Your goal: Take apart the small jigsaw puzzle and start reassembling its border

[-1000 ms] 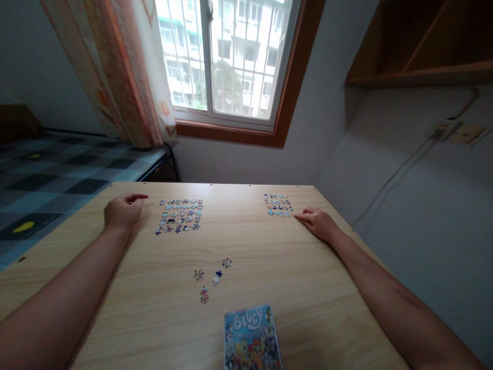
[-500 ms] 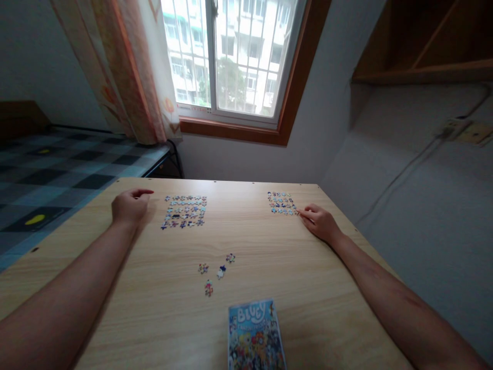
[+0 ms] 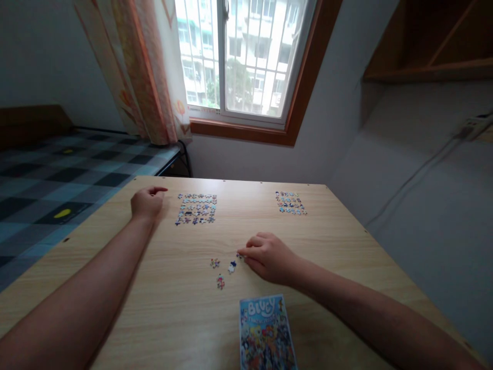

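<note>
Puzzle pieces, four of them loose, lie on the wooden table beyond the Bluey box and mostly to its left, with your right hand at the farthest of the group. Your thumb and forefinger are drawn close together at that one piece, partly covering it — whether they grip it or merely touch it cannot be told from this angle. The other three loose pieces lie apart from your fingertips, beyond the box's far left corner.

Your left hand is far beyond the box and well to its left, fingers curled inward and forefinger extended, with no piece showing; the inside of the hand is hidden. A larger left array sits in rows far beyond the box and to its left, near that hand. A smaller right array sits far beyond the box and slightly to its right, untouched by either hand.

The step in hand looks to be the pickup of a single loose piece. Your next move seems to call for a light fingertip pinch and a clean lift — leaving its white-and-blue neighbor, just left of the box's far edge, undisturbed.
</note>
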Motion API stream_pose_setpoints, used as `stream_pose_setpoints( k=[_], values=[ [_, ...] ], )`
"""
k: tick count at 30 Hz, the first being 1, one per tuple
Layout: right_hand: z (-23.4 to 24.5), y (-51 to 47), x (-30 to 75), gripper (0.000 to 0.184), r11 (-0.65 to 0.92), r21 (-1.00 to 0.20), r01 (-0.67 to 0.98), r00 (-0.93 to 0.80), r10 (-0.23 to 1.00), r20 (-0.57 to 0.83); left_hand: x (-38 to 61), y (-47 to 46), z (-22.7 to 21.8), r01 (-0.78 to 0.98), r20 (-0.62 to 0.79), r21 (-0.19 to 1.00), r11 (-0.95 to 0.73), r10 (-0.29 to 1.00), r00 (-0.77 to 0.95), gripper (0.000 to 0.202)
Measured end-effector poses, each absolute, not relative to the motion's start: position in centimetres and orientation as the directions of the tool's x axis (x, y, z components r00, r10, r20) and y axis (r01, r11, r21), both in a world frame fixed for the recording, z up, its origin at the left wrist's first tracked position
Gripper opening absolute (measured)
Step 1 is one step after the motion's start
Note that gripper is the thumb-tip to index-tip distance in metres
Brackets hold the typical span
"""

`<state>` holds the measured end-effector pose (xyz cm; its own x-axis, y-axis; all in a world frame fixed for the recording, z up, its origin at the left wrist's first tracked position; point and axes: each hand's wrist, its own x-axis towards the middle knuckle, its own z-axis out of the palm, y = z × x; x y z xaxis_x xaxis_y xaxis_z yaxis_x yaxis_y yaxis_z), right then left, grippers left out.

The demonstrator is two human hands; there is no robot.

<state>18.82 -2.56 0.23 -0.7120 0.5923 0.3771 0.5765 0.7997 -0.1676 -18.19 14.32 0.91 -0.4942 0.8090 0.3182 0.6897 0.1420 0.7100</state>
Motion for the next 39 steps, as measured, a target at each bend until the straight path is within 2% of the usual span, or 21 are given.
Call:
stream_pose_setpoints(
  k=[3, 5, 9, 12, 15, 20, 24, 28, 31, 34, 36, 39],
  values=[
    [0.2, -2.0, 19.4, 0.020, 0.784, -0.094, 0.614, -0.717, 0.604, 0.349, -18.1, 14.3, 1.1, 0.685, 0.313, 0.714, 0.146, 0.808, -0.499, 0.038],
    [0.4, -1.4, 21.0, 0.021, 0.724, -0.040, 0.689, -0.676, 0.661, 0.327, -18.1, 14.3, 1.3, 0.687, 0.309, 0.710, 0.155, 0.808, -0.502, 0.037],
    [0.3, -0.3, 25.5, 0.026, 0.481, -0.030, 0.876, -0.458, 0.851, 0.258, -17.9, 14.1, 1.5, 0.675, 0.297, 0.720, 0.163, 0.806, -0.512, 0.037],
    [-0.1, 0.5, 27.9, 0.031, 0.295, -0.047, 0.954, -0.283, 0.943, 0.174, -18.0, 14.2, 1.4, 0.676, 0.299, 0.719, 0.162, 0.806, -0.511, 0.038],
    [-0.5, 1.2, 28.6, 0.038, 0.190, -0.048, 0.981, -0.183, 0.975, 0.123, -18.3, 14.5, 1.0, 0.698, 0.317, 0.696, 0.167, 0.801, -0.508, 0.038],
    [-0.9, 1.9, 28.0, 0.046, 0.151, -0.028, 0.988, -0.147, 0.982, 0.115, -18.8, 15.0, 0.6, 0.709, 0.333, 0.688, 0.154, 0.801, -0.497, 0.038],
    [-1.3, 2.1, 27.9, 0.048, 0.161, -0.018, 0.987, -0.157, 0.978, 0.135, -18.8, 14.9, 0.5, 0.710, 0.334, 0.689, 0.148, 0.804, -0.491, 0.038],
    [-1.3, 1.9, 28.1, 0.047, 0.200, -0.076, 0.977, -0.180, 0.959, 0.219, -18.5, 14.6, 0.6, 0.701, 0.333, 0.700, 0.138, 0.804, -0.492, 0.039],
    [-0.8, 0.7, 27.1, 0.046, 0.383, -0.161, 0.910, -0.317, 0.891, 0.325, -18.3, 14.5, 0.8, 0.686, 0.323, 0.715, 0.132, 0.808, -0.492, 0.039],
    [0.0, -1.6, 24.5, 0.039, 0.649, -0.199, 0.734, -0.564, 0.746, 0.353, -18.2, 14.4, 0.8, 0.689, 0.317, 0.712, 0.136, 0.813, -0.488, 0.038],
    [0.5, -3.3, 22.3, 0.036, 0.760, -0.168, 0.628, -0.697, 0.645, 0.312, -18.2, 14.4, 0.9, 0.693, 0.318, 0.707, 0.140, 0.813, -0.488, 0.037],
    [0.9, -5.0, 19.7, 0.039, 0.833, -0.084, 0.547, -0.798, 0.549, 0.247, -18.2, 14.4, 0.9, 0.700, 0.328, 0.700, 0.139, 0.809, -0.488, 0.036]
  ],
)
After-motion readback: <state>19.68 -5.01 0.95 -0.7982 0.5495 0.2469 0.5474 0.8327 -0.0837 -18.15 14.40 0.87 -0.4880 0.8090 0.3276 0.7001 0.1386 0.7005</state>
